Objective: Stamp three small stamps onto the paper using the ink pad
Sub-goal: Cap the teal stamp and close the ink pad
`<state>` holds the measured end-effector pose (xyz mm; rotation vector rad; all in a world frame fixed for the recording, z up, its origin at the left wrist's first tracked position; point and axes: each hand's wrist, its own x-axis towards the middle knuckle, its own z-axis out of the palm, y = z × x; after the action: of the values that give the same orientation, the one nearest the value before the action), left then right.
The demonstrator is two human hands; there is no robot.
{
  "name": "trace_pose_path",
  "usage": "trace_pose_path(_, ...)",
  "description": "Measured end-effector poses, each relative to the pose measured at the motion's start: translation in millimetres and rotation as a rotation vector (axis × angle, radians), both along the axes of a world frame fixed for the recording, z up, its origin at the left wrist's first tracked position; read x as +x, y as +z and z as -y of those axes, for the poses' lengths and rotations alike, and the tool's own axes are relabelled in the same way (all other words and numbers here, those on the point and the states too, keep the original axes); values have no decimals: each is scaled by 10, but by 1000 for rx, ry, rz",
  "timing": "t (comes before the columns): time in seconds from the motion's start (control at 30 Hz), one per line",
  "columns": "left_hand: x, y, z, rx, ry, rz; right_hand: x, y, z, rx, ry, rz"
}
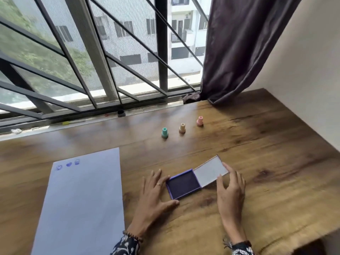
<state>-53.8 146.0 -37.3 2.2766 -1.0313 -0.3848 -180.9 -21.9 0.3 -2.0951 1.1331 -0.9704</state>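
Hands flanking open ink pad point(184, 186): left hand point(153, 196) flat, right hand point(230, 188) touching lid point(209, 171); three stamps point(182, 128) beyond.

Your left hand point(154, 196) wears a thin ring point(159, 184) and a brown bead bracelet point(132, 235); both cuffs are dark, white-patterned fabric beside the ink pad point(184, 184).
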Motion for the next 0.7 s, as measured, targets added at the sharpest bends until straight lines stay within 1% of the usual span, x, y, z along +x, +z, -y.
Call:
trace_pose_path(0.1,-3,7,7,-7,11,-29,-13,82,-175,-162,117,48)
trace_pose_path(0.2,49,41,3,6,-19,-83,-10,43,-352,-340,300,-9)
trace_pose_path(0.3,116,97,-25,-40,-14,-177,31,-71,-529,-398,413,-51)
trace_pose_path(0.4,121,130,-40,-70,-9,-203,36,-211,-628,-434,515,-167)
trace_pose_path(0.5,117,136,-25,-53,-9,-196,23,-235,-629,-332,557,-193)
trace_pose_path(0.6,121,147,-22,-42,-7,-200,69,-121,-610,-115,405,-126)
trace_pose_path(0.63,121,147,-21,-41,-7,-199,105,-92,-592,-66,336,-147)
trace_pose_path(0.7,118,145,-21,-44,-4,-194,194,-67,-545,4,252,-290)
